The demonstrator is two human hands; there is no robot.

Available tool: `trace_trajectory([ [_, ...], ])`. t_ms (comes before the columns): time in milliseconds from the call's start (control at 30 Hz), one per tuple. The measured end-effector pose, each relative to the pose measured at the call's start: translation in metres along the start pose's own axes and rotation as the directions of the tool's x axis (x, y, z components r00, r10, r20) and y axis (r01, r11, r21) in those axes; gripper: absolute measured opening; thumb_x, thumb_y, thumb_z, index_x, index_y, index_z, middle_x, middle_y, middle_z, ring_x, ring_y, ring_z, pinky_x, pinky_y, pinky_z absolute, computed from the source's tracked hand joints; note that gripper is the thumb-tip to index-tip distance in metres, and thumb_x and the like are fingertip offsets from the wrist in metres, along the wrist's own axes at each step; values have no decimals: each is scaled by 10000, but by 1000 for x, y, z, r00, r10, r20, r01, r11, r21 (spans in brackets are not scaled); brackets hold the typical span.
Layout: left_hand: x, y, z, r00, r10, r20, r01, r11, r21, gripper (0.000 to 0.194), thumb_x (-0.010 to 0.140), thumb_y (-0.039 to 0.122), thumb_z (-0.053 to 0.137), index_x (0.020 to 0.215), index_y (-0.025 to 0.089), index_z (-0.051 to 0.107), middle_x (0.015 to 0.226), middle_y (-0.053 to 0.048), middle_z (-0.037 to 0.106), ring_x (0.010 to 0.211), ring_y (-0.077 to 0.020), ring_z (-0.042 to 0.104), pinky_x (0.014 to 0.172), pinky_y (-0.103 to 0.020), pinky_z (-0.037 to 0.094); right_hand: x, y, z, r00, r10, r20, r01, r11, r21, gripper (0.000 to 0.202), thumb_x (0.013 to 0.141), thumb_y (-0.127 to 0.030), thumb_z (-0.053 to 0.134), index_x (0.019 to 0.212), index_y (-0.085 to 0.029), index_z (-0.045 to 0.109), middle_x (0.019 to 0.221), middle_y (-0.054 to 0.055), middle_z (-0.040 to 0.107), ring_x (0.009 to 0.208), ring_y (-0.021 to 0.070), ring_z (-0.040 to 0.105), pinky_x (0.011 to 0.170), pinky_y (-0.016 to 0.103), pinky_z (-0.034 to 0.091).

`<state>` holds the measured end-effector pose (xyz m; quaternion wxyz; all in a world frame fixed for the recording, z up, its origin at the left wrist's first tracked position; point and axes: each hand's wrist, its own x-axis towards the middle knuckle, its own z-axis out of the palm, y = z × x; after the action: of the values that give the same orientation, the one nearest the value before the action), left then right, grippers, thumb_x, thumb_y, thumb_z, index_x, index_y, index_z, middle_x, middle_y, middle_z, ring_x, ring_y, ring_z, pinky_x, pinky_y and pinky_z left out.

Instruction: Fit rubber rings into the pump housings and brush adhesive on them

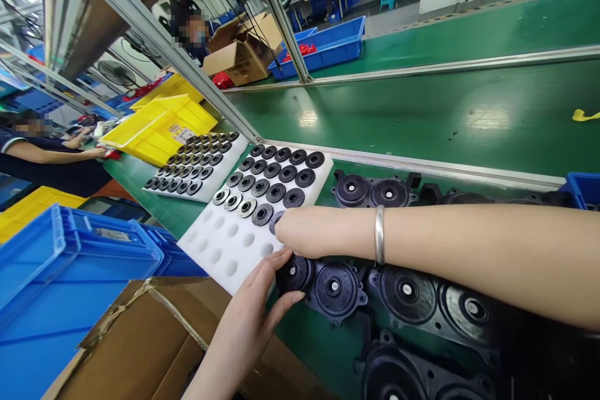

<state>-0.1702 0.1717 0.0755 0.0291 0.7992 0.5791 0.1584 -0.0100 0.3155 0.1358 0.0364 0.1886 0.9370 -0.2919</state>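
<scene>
My right hand point(295, 232) reaches across from the right, fingers bent down and mostly hidden, at a black ring-shaped disc point(277, 220) in the white foam tray point(199, 242). Part of that disc shows beside the hand. Rows of similar discs fill the tray's far side; a few in the nearest row look shinier. Just below, my left hand point(262, 306) has thumb and fingers around the end of a black plastic housing point(335, 287) with two round chambers and pale centre pins. More black housings point(407, 294) lie to the right, partly under my right arm.
A second foam tray of discs point(187, 165) lies farther left, beside yellow bins point(159, 128). Blue crates point(70, 275) and an open cardboard box point(140, 337) stand at the near left. A metal frame post point(187, 69) slants over the green bench. Two other people are at the left and back.
</scene>
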Motion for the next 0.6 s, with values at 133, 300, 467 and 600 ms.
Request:
trace_trajectory([
  [133,-1,-2,2,1000,-23,15,23,999,-22,451,1018,555,478,1385,292,461,1300,-95,694,1191,-245,700,967,-402,621,-5,3,0,998,25,55,-27,999,39,159,838,38,623,870,-31,762,930,156,786,886,232,737,703,235,503],
  [300,-2,-5,0,997,-57,57,61,995,-79,465,1006,561,506,1405,328,461,1370,-87,663,1252,-267,665,995,-436,608,-7,18,11,976,167,143,-195,957,214,243,914,-28,522,844,-44,754,778,80,784,605,111,708,556,152,507],
  [467,-4,-7,0,988,-117,97,132,977,-166,471,991,539,549,1411,339,471,1416,-84,630,1306,-282,625,1055,-481,568,-3,28,13,949,312,-31,-294,920,257,213,853,-39,546,851,-52,759,790,123,783,650,176,732,571,210,529],
  [600,0,-10,5,982,-148,115,170,962,-215,488,969,550,569,1392,316,505,1413,-91,629,1314,-286,616,1095,-493,535,-14,28,3,915,349,-203,-305,927,220,241,893,-89,514,885,-59,753,799,158,768,764,242,748,672,280,554],
])
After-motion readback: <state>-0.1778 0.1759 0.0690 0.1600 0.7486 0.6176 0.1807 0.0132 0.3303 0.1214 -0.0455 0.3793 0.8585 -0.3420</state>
